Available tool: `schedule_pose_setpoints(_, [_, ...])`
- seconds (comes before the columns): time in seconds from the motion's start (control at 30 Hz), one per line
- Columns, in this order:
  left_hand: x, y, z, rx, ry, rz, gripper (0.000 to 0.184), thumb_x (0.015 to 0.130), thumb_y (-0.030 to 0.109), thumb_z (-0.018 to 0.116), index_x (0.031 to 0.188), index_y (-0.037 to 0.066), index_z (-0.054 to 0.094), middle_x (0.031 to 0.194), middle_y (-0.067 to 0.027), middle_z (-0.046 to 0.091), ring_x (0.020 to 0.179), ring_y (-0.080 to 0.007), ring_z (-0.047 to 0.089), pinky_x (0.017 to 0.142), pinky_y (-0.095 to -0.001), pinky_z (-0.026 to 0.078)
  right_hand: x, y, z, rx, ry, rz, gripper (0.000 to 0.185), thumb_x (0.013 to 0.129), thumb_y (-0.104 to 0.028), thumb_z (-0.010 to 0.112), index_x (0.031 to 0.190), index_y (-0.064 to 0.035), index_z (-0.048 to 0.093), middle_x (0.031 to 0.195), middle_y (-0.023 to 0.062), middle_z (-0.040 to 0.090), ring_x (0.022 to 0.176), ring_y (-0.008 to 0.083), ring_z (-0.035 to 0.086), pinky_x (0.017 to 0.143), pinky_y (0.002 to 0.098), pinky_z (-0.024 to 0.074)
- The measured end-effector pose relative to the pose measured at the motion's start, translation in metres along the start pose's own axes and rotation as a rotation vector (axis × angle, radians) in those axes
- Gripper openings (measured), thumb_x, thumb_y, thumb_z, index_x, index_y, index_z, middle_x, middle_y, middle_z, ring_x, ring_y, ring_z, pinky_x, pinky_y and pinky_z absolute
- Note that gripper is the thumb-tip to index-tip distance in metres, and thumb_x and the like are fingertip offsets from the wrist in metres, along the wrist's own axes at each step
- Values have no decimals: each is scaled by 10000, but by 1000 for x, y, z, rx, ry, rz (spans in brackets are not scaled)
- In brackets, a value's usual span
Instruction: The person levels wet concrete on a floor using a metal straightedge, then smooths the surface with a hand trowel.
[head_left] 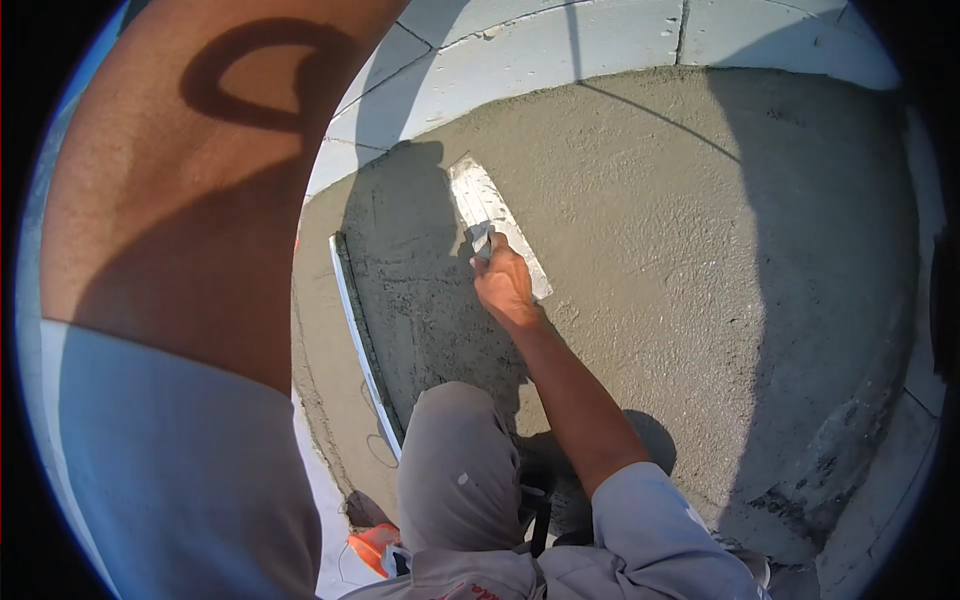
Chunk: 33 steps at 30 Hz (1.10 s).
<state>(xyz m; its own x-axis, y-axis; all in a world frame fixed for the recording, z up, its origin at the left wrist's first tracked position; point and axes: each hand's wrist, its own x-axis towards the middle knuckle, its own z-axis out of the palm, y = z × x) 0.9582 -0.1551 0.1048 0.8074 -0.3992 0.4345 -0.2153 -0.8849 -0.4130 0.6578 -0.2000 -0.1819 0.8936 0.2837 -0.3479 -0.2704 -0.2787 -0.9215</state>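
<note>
A: Nearest the lens?

B: A bare left arm (190,220), huge along the left edge, with a pale sleeve (180,450) below. Left hand outside the view, so cannot tell about fingers on that side.

A: Next?

B: A grey-clad knee (458,450) at bottom centre. Low and to the left of that, something orange (375,548), too covered to identify.

A: Beyond the knee?

B: A right forearm (575,400), leading forward to the right hand (507,283). Fingers (480,266) curled round and clamped on the handle of a trowel (497,210), partly hidden from above.

A: And the blade, relative to those fingers?

B: Directly beneath, lying flat on grey mortar (640,250). Reaches well past the knuckles at the far end, and shows beside the hand on the right, back towards the wrist.

A: Anything to the left?

B: A long, narrow bar (362,340), lying along the mortar, well apart from the trowel.

A: Farthest off?

B: White blocks (630,40) with dark joints, bordering the mortar, partly in shadow.
</note>
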Motion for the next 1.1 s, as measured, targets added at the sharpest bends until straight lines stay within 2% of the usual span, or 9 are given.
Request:
schedule_pose_setpoints(0.17, [5,2,3,19,2,-10,701,977,529,629,1567,220,413,1505,-169,521,1370,-352,531,1170,-506,413,-20,12,-102,-4,251,61,433,930,-81,720,1297,87,564,950,330,720,931,468,735,779,487,570])
schedule_pose_setpoints(0.53, [28,42,13,41,-19,-77,691,979,520,632,1562,214,423,1500,-167,524,1369,-347,531,1174,-506,406,-187,66,-327,-292,978,154,453,898,-137,771,1279,38,598,1057,274,719,990,423,720,870,459,546])
schedule_pose_setpoints(0.73, [-15,172,-28,-238,374,34,685,980,515,634,1559,211,428,1497,-165,525,1368,-344,530,1176,-505,403,-291,48,-317,-360,945,58,441,882,-40,712,1294,32,569,998,258,711,870,401,712,821,455,549])
schedule_pose_setpoints(0.77, [-65,197,-45,-421,322,53,705,1004,472,626,1558,95,408,1584,-188,358,1469,-362,389,1261,-518,223,-295,48,-305,-374,897,58,440,886,-34,712,1296,30,569,987,256,710,850,393,711,813,456,550])
schedule_pose_setpoints(0.8, [-120,218,-56,-593,92,81,709,1014,537,589,1516,54,456,1500,-220,489,1429,-363,465,1211,-556,324,-296,43,-290,-412,825,49,419,896,-20,707,1288,30,568,980,274,708,845,425,719,802,470,549])
schedule_pose_setpoints(0.83, [-165,229,-102,-789,-466,21,729,1011,565,583,1430,-30,542,1357,-282,592,1329,-388,570,1173,-535,401,-295,39,-271,-445,757,-15,412,898,-24,706,1282,32,569,983,280,705,860,440,715,801,482,547])
schedule_pose_setpoints(0.87, [-215,249,-103,-942,-537,-19,639,980,572,623,1006,-60,715,973,-266,711,980,-400,723,918,-522,561,-292,33,-251,-480,704,-82,405,900,-27,705,1277,33,570,986,286,702,874,456,711,799,494,545])
schedule_pose_setpoints(0.93, [-292,260,-121,-1295,-923,-214,751,944,651,664,581,4,547,537,-130,494,520,-220,511,521,-478,409,-283,22,-213,-533,574,-163,375,909,-44,694,1257,32,578,991,294,694,899,491,692,785,528,536])
schedule_pose_setpoints(1.1, [-400,250,-124,-2150,-861,-1235,533,994,495,693,949,-31,622,846,-60,597,746,-155,568,590,-364,458,-250,18,-122,-631,363,-309,239,927,-80,655,1150,1,626,980,223,683,940,438,652,814,531,522])
